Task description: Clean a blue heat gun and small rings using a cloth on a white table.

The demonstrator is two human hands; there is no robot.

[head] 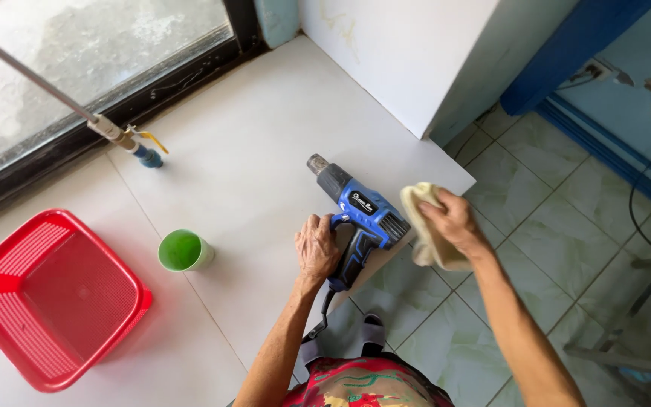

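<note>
While the green cup (pixel 183 251) (contents unclear) stands near, left hand (pixel 317 247) grips heat gun (pixel 359 215).

a white tiled table (pixel 250 151) is filling the left and centre of the frame. a red plastic basket (pixel 54 298) is sitting at its lower left, a green cup (pixel 182 250) is standing just right of it, and a blue heat gun (pixel 359 218) is lying near the right edge.
</note>
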